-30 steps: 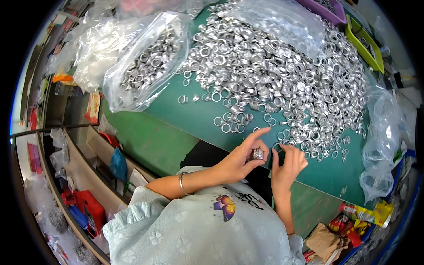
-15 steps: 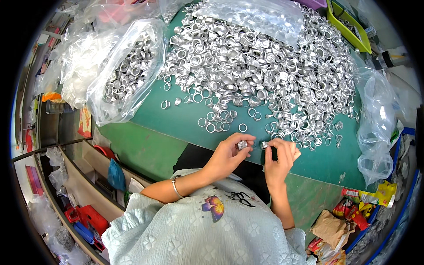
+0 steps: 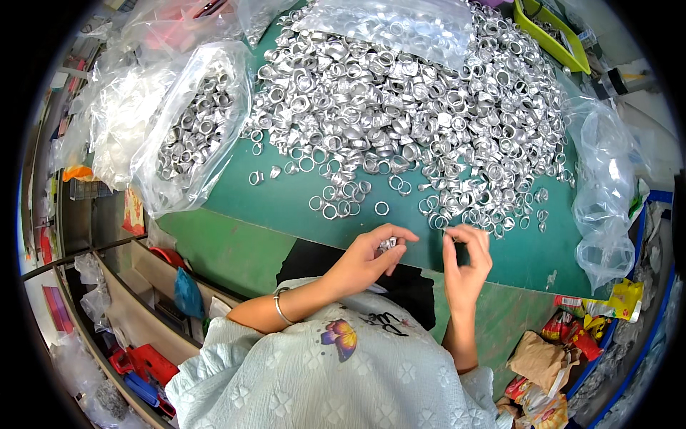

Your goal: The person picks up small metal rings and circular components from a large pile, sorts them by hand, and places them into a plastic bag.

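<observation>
Head view shows the left hand (image 3: 368,259) pinching a small silver ring (image 3: 388,244) at its fingertips, the right hand (image 3: 466,263) loosely curled and empty at three o'clock, the ring pile (image 3: 400,107) at twelve.

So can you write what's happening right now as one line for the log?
left hand: pinching small silver ring | right hand: fingers curled, contents hidden | ring pile: on green table | bag of rings: left
</observation>
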`<action>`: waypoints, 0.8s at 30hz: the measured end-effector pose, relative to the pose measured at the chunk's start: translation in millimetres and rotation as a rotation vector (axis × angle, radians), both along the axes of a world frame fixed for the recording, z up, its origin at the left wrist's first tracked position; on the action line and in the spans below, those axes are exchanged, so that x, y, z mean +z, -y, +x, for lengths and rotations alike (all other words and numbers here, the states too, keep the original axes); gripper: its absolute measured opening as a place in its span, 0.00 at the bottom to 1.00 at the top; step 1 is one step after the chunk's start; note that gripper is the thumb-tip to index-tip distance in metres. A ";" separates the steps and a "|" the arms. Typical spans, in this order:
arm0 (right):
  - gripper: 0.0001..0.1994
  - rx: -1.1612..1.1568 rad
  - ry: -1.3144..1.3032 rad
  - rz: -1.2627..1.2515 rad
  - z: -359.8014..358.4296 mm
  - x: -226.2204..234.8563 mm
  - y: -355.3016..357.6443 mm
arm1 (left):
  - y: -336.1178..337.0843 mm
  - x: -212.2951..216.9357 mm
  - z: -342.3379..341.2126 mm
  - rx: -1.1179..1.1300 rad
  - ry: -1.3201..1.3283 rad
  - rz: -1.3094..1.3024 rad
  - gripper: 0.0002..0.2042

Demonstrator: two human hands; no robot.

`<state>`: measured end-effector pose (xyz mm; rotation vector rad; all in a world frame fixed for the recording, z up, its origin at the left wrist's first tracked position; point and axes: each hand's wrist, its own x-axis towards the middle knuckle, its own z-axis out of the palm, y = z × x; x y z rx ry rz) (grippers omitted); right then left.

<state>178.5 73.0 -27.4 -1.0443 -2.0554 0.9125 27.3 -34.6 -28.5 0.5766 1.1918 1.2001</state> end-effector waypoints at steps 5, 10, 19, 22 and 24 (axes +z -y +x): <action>0.07 -0.077 0.388 0.350 -14.1 -11.3 -9.6 | -0.8 -6.1 5.0 0.011 -0.199 0.007 0.09; 0.08 -0.106 0.369 0.376 -5.6 -10.3 -7.2 | -6.2 -4.1 3.9 0.100 -0.420 0.109 0.07; 0.12 0.107 0.317 0.331 -45.1 -5.5 -2.2 | -4.8 -4.6 0.1 0.077 -0.616 0.058 0.05; 0.12 0.164 0.395 0.362 -59.0 -7.9 -8.7 | -4.8 -1.8 -1.7 0.073 -0.629 0.017 0.04; 0.11 0.198 0.441 0.346 -55.7 -13.3 -7.5 | -2.3 1.9 -4.7 0.044 -0.613 -0.034 0.04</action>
